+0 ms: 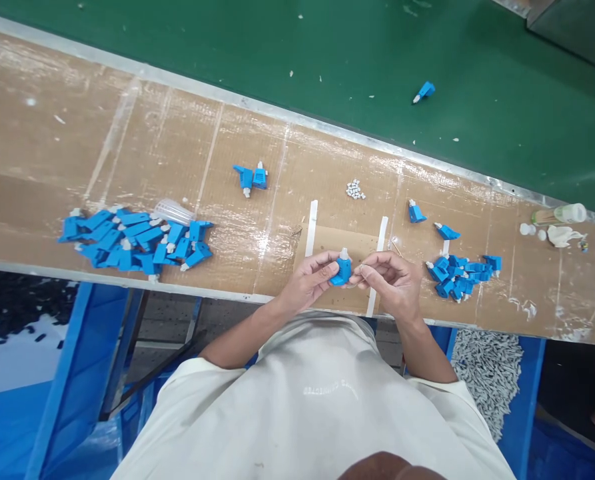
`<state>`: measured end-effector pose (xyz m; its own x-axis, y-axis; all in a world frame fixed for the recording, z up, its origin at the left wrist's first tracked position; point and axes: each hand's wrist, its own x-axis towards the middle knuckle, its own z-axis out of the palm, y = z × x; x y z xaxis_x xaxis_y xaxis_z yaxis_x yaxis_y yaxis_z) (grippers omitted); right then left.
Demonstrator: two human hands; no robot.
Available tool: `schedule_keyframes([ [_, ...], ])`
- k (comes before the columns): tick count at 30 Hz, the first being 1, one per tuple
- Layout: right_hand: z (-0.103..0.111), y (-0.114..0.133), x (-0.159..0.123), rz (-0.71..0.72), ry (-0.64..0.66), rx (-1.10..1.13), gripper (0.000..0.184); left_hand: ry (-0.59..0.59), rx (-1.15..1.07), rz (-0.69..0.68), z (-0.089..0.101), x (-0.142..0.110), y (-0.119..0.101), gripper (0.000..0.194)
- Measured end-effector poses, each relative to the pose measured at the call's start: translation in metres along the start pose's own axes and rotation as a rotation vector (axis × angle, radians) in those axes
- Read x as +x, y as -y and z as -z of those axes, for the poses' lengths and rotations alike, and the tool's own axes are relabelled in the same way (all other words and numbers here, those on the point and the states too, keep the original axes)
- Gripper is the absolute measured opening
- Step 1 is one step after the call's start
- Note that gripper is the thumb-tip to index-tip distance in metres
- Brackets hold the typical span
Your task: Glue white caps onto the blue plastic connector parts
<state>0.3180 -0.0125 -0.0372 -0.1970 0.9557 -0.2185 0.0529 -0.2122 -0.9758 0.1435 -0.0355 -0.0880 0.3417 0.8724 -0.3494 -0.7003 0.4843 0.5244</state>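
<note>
My left hand (317, 279) is closed around a blue plastic part (344, 270) with a pale tip pointing away from me. Close beside it, my right hand (390, 280) is pinched, thumb against fingers. Whatever is in that pinch is too small to make out. Both hands are over a cardboard patch (350, 243) between two white tape strips. Beyond them lies a small heap of tiny pale pieces (356, 189). A thin stick (397, 248) shows just behind my right hand.
Similar blue parts form a large pile (132, 240) at left and a smaller one (462, 275) at right; several lie singly. A clear plastic cup (174, 211) touches the left pile. A bottle (560, 214) lies far right. Behind is a green surface (277, 40). Below right, a bin holds grey pieces (487, 373).
</note>
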Motion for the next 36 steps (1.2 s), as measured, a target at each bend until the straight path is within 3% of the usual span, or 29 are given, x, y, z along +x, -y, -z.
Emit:
schedule_keyframes([
  [18, -0.007, 0.005, -0.005, 0.006, 0.012, -0.148, 0.029, -0.026, 0.248, -0.119, 0.006, -0.004, 0.006, 0.047],
  [27, -0.002, 0.012, -0.003, 0.034, 0.04, -0.363, 0.022, -0.008, 0.477, -0.21, 0.007, -0.005, -0.002, 0.046],
  [33, 0.002, 0.011, 0.0, 0.085, 0.075, -0.455, 0.021, 0.011, 0.423, -0.142, 0.007, -0.002, 0.0, 0.051],
  [36, 0.002, 0.008, 0.002, 0.046, 0.051, -0.424, 0.025, -0.033, 0.455, -0.187, 0.006, -0.003, 0.002, 0.049],
])
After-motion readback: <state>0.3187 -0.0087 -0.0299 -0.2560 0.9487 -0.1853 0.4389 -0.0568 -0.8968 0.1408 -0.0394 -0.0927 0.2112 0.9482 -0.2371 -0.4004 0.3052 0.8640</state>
